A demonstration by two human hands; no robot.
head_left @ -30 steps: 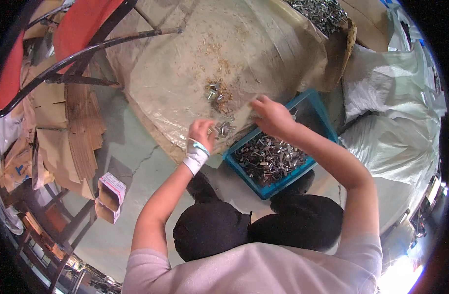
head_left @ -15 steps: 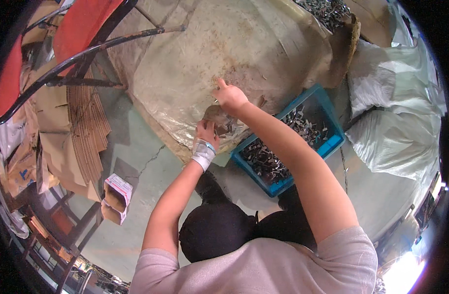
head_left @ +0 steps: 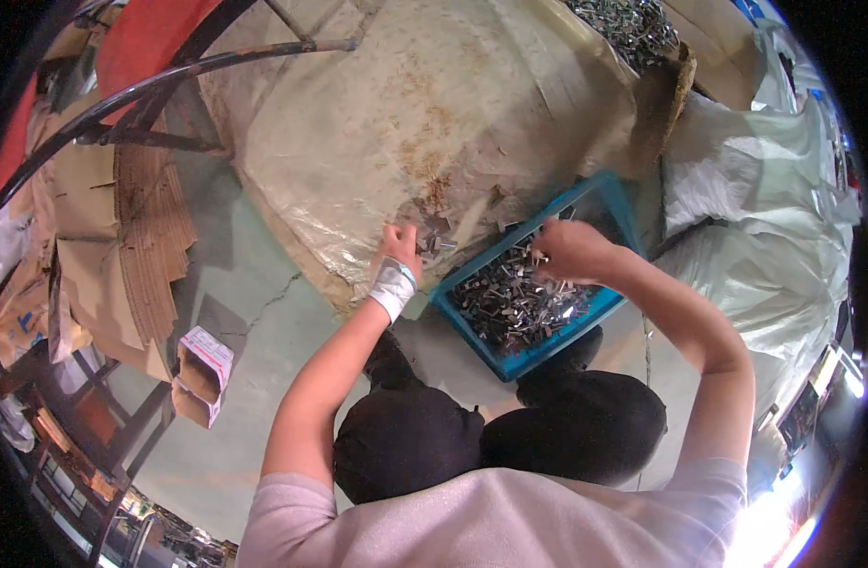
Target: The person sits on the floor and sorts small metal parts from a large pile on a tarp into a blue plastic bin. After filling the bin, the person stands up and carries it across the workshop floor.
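Step in hand: small metal pieces are being sorted from a sheet into a bin; by my reading this is the drop-off part of the cycle, with the right hand at the bin and the left at the loose pile.
Left hand: centre of the frame, wrist wrapped in white tape, fingers curled together over a small cluster of metal clips on the sheet; whether it actually pinches any I cannot tell.
Right hand: just right of centre, over the upper part of the blue bin, fingers bent down into the heap; clamped on pieces or letting go, I cannot tell.
Metal pieces in bin: a shiny grey heap filling most of the tray, centre-right of the frame.
Sheet: pale, rust-stained covering across the upper centre, its lower edge just beside the bin's upper-left corner.
Next move calls for: likely a short sweep from sheet edge to bin, keeping the pieces from spilling over the bin's near wall.
Edges: the bin's rim lies between the two hands; white sacks crowd its right side; the person's dark knees sit just below it.
Open room: bare green floor at lower left, bounded by stacked cardboard and a small open carton.
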